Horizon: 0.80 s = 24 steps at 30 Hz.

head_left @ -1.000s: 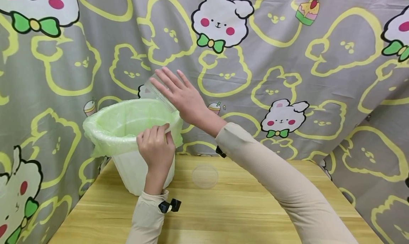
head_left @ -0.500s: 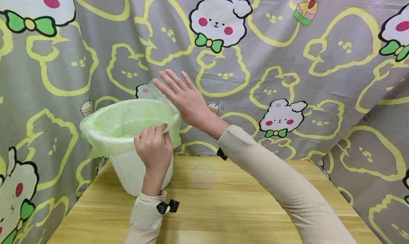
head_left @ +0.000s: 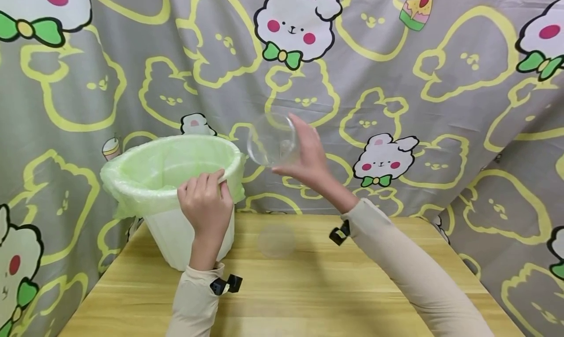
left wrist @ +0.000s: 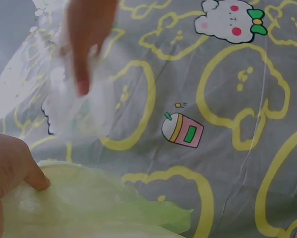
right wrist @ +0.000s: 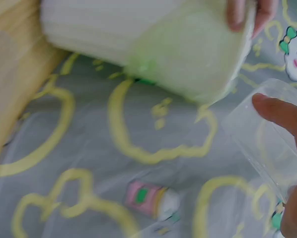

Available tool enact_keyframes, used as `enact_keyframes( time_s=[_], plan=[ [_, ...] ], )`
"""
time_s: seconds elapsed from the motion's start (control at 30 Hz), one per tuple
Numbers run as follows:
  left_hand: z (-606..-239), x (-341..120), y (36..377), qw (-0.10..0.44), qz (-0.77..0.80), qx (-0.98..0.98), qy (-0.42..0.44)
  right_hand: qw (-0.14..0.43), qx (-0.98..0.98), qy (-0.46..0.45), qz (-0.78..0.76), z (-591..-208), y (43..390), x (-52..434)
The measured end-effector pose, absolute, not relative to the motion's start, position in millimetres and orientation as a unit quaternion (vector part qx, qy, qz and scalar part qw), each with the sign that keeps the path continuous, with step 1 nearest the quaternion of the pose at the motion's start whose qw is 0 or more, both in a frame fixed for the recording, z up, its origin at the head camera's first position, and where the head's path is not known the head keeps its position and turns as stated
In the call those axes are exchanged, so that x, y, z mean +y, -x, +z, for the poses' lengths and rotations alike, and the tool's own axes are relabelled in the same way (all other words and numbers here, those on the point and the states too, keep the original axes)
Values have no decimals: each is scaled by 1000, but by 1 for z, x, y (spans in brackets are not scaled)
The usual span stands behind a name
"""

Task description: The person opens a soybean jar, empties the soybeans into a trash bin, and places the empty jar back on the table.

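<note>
Before a grey cartoon-bunny curtain (head_left: 440,58), the left hand (head_left: 204,204) grips the rim of a white, green-lined plastic bin (head_left: 169,180) on a wooden table (head_left: 335,288). The right hand (head_left: 308,158) holds a clear plastic cup (head_left: 270,140) just right of the bin, apparently tilted sideways, mouth towards the camera.

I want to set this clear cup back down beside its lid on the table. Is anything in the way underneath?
Nothing visible: the table between the lid and the right hand holding the clear cup is bare.
</note>
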State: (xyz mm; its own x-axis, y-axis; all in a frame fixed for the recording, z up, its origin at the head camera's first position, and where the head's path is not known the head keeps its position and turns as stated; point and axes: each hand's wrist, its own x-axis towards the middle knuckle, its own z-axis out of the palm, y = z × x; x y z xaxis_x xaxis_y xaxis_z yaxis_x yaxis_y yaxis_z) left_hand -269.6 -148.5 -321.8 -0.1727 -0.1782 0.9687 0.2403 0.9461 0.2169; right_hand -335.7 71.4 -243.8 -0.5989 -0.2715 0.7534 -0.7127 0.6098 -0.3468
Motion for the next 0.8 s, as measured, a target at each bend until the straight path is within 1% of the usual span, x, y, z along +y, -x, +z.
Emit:
enact_keyframes(
  time_s=[0.3, 0.57, 0.8],
  plan=[
    [-321, -152, 273, 652, -158, -741, 19, 204, -822, -199, 493, -315, 346, 130],
    [-320, -150, 273, 651, -158, -742, 19, 84, -831, -124, 535, -375, 349, 168],
    [-321, -148, 273, 647, -157, -746, 20, 14, -844, -82, 529, -417, 345, 184]
  ],
)
